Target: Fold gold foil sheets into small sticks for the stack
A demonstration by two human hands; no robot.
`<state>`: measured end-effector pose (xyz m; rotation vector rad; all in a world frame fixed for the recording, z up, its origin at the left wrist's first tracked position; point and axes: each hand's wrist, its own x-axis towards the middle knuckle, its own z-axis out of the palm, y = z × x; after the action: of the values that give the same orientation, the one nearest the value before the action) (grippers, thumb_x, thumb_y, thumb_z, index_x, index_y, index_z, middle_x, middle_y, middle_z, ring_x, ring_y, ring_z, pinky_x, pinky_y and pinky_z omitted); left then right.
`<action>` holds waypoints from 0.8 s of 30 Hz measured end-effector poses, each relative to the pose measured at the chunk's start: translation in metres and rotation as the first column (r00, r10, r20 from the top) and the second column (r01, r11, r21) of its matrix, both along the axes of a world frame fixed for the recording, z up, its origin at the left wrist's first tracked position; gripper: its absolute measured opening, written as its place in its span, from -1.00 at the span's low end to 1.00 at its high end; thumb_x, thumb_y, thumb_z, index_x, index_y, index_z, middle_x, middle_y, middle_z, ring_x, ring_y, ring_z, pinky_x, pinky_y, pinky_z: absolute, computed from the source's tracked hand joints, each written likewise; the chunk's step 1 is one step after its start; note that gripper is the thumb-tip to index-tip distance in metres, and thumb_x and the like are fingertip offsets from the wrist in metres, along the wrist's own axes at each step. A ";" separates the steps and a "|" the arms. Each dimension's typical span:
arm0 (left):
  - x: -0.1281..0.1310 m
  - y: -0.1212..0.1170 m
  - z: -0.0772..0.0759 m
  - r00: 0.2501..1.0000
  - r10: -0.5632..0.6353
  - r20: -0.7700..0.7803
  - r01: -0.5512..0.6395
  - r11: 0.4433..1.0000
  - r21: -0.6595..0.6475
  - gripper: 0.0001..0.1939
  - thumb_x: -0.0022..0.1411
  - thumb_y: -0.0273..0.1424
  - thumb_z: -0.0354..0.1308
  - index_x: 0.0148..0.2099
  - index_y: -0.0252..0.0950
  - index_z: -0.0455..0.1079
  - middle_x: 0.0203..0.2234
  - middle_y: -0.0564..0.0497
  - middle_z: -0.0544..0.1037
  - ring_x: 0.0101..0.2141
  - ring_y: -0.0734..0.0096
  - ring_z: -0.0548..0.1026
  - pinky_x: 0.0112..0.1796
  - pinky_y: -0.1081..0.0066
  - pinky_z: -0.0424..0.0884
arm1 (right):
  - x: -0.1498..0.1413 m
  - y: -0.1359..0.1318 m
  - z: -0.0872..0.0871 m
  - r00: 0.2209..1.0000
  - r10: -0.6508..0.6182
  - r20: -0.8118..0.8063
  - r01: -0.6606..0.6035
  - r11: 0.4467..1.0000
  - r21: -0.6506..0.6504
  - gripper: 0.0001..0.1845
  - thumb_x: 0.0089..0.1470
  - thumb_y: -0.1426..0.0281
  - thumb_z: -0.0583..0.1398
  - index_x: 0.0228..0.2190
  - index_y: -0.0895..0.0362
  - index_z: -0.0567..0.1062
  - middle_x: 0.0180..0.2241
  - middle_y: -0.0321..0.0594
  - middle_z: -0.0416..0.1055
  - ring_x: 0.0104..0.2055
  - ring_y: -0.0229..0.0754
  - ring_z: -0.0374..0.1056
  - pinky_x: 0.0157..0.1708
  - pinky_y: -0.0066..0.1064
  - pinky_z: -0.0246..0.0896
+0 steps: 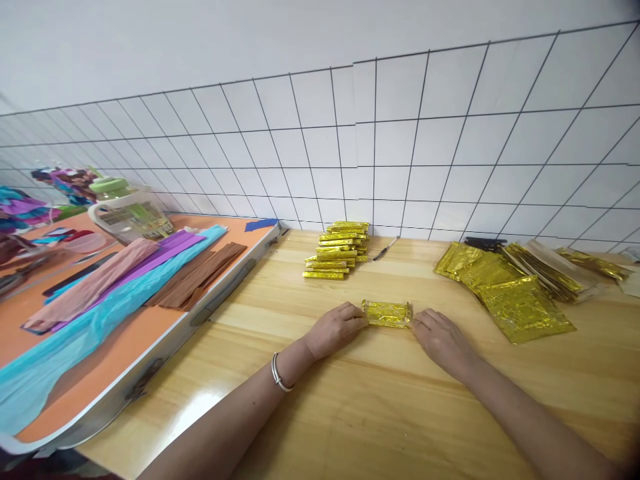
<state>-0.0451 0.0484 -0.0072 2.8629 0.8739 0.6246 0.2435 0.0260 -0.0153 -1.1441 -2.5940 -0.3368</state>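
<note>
A partly folded gold foil packet point(387, 313) lies on the wooden table between my two hands. My left hand point(337, 329), below a silver bangle, has its fingers closed at the packet's left end. At the opposite end, the fingertips of my right hand point(444, 341) pinch the edge. Beyond the packet is a stack of narrow folded gold foil strips point(340, 252). To the right, flat gold foil packets point(523, 303) lie fanned out and overlapping.
A pen point(386, 249) lies beside the stack, near the tiled wall point(400, 147). Left stands an orange-topped table point(125, 347) with a raised edge, bearing blue fabric point(100, 327), brown fabric strips point(200, 277) and a green-lidded bottle point(110, 188). A black item point(485, 244) sits behind the packets.
</note>
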 end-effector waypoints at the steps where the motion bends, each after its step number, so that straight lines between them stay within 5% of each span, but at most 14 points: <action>1: -0.001 0.000 0.000 1.000 0.009 -0.016 -0.009 1.000 0.010 -0.71 0.31 -0.46 -0.09 0.03 -0.26 0.31 -0.18 -0.09 0.44 -0.19 0.38 0.38 -0.16 0.37 0.36 | 0.000 0.001 -0.001 1.000 0.002 -0.008 -0.002 1.000 -0.004 -0.83 0.15 0.51 0.04 -0.30 0.17 0.44 -0.36 -0.14 0.35 -0.26 -0.13 0.21 -0.28 -0.30 0.17; 11: 0.003 0.003 -0.008 0.995 0.066 0.070 -0.065 0.998 -0.021 -0.78 0.28 -0.47 -0.06 -0.10 -0.27 0.37 -0.31 -0.06 0.49 -0.25 0.38 0.41 -0.20 0.36 0.36 | 0.004 0.009 -0.006 0.987 0.005 -0.161 -0.018 0.997 -0.080 -0.83 0.13 0.36 0.12 -0.24 0.13 0.44 -0.32 -0.15 0.37 -0.23 -0.12 0.24 -0.25 -0.28 0.20; 24: 0.002 0.005 -0.010 0.988 0.068 0.141 -0.053 0.993 -0.103 -0.81 0.26 -0.47 -0.04 -0.16 -0.28 0.38 -0.35 -0.05 0.49 -0.27 0.40 0.41 -0.24 0.40 0.36 | 0.001 -0.001 0.003 0.998 0.065 -0.009 -0.065 0.997 0.043 -0.82 0.13 0.54 0.05 -0.28 0.18 0.45 -0.38 -0.14 0.37 -0.28 -0.14 0.22 -0.25 -0.28 0.15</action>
<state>-0.0430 0.0538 -0.0174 2.6741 0.9441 0.7620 0.2446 0.0252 -0.0123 -1.0419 -2.5948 -0.3692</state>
